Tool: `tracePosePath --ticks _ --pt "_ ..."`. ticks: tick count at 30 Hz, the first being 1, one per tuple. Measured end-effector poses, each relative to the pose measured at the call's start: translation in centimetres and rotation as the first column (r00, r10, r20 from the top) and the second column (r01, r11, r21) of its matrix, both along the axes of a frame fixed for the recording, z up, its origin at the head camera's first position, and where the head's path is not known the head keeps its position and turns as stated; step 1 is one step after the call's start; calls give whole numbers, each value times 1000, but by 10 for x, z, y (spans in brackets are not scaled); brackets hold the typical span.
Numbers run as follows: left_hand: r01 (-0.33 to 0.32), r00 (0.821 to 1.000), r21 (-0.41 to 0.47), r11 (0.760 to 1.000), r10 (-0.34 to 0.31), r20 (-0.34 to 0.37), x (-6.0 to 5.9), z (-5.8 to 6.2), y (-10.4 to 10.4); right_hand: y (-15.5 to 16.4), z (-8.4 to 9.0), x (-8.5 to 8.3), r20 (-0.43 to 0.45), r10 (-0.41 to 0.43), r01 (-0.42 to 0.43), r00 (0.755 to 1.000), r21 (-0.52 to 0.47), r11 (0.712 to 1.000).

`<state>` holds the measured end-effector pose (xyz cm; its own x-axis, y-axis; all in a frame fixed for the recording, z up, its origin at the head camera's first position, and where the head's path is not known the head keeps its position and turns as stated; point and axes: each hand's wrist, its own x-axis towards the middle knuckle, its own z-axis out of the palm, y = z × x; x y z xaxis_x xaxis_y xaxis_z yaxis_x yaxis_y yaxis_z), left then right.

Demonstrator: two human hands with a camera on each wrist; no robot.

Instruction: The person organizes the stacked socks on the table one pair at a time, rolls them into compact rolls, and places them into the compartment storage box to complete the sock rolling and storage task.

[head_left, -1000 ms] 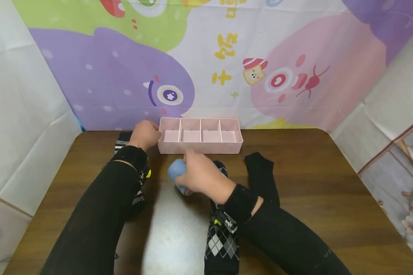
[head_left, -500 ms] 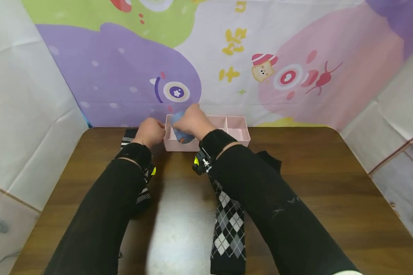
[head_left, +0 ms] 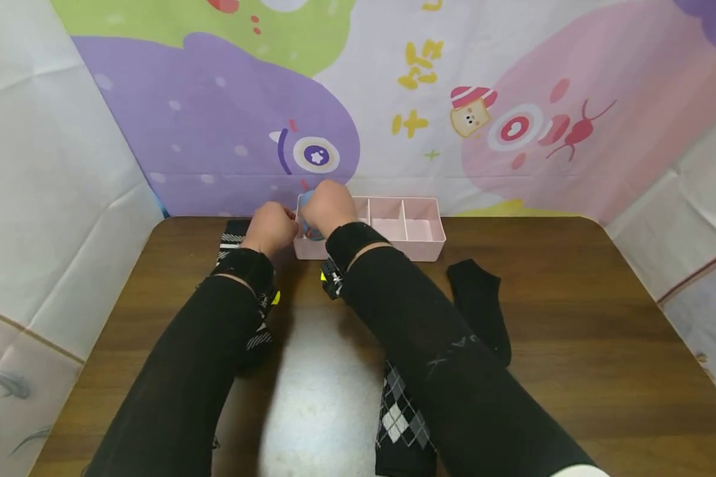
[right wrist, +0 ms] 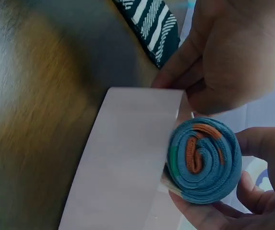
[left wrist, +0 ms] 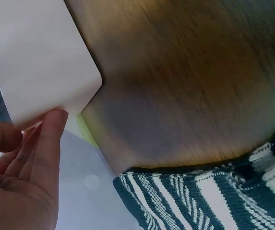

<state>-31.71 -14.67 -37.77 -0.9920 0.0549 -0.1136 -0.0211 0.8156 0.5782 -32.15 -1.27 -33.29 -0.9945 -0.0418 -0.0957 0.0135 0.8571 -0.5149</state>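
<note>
A blue rolled-up sock (right wrist: 204, 160) with orange and green patches is in my right hand (head_left: 329, 207), its spiral end showing in the right wrist view. My right fingers and thumb grip it from the sides at the leftmost compartment of a pale pink divided box (head_left: 420, 250). My left hand (head_left: 270, 228) pinches the left end of that box at its rim, thumb and fingertips on the wall (left wrist: 46, 57) in the left wrist view. Beneath my left forearm lies a black and white striped sock (left wrist: 199, 201), partly hidden.
An argyle sock (head_left: 402, 424) lies at the front of the wooden table (head_left: 573, 318), partly under my right sleeve. To its right is a plain black sock (head_left: 480, 305). A cartoon-print cloth (head_left: 406, 152) hangs right behind the box.
My right hand has carried the rolled sock from the middle of the table up and left to the box's leftmost compartment. My left hand stays at the box's left end.
</note>
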Motion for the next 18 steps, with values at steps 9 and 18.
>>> tracePosePath --ticks 9,18 --pt "-11 1000 -14 1000 11 4 -1 -8 11 -8 -19 -6 -81 30 -19 996 132 991" --pt "-34 999 19 999 34 -14 1 -7 14 -8 -26 -8 -11 204 -194 979 272 942"
